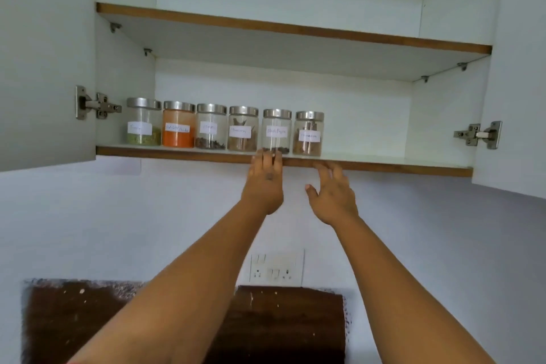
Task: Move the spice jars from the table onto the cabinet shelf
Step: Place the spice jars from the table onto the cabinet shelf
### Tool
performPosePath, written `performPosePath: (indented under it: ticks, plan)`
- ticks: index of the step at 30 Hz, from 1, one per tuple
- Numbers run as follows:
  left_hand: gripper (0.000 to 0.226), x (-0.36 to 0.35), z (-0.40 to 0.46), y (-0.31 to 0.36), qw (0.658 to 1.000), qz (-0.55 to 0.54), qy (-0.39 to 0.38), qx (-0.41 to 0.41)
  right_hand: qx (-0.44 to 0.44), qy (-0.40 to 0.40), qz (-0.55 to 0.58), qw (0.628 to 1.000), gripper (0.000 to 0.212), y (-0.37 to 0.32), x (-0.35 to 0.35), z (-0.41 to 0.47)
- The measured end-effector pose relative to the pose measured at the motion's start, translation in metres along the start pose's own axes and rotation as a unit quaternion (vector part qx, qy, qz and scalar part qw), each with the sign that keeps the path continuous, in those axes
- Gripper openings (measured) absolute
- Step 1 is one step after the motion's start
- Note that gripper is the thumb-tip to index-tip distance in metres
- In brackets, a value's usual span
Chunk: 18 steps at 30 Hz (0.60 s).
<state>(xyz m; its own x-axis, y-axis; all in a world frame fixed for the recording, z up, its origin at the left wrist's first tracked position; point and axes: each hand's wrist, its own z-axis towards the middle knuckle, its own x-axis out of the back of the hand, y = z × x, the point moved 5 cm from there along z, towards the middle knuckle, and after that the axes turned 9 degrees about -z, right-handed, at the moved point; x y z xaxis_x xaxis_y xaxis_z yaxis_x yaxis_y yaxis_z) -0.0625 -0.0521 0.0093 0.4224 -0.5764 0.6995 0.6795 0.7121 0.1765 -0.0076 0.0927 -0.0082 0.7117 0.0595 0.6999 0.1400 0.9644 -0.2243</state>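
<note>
Overhead, both hands' fingers [267, 158] spread loose, empty, the left's reaching the shelf [384, 164] edge.

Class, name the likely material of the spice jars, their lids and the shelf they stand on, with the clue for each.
Spice jars: clear glass or plastic; contents show through. Lids: probably brushed metal; dull silver sheen. Shelf: likely white laminated board; its brown front edge looks like wood.

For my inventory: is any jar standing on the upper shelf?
No, the upper shelf shows no jar; all six jars stand on the lower shelf.
</note>
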Motion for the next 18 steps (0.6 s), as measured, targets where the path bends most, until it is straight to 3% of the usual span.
performPosePath:
  ticks: [3,7,11,18]
  plan:
    - [0.067,-0.038,-0.069,0.006,0.993,-0.112,0.042,0.011,-0.069,-0.089,0.042,0.993,0.061,0.008,-0.045,-0.063]
    - [0.076,-0.119,-0.177,-0.003,0.973,-0.154,-0.104,0.141,-0.118,-0.146,-0.023,0.982,0.060,0.033,-0.109,-0.173]
    - [0.081,-0.169,-0.277,-0.015,0.940,-0.151,-0.242,0.189,-0.168,-0.223,-0.046,0.959,0.049,0.057,-0.146,-0.279]
    - [0.075,-0.202,-0.393,-0.021,0.891,-0.228,-0.326,0.217,-0.273,-0.275,-0.064,0.920,0.032,0.092,-0.166,-0.397]
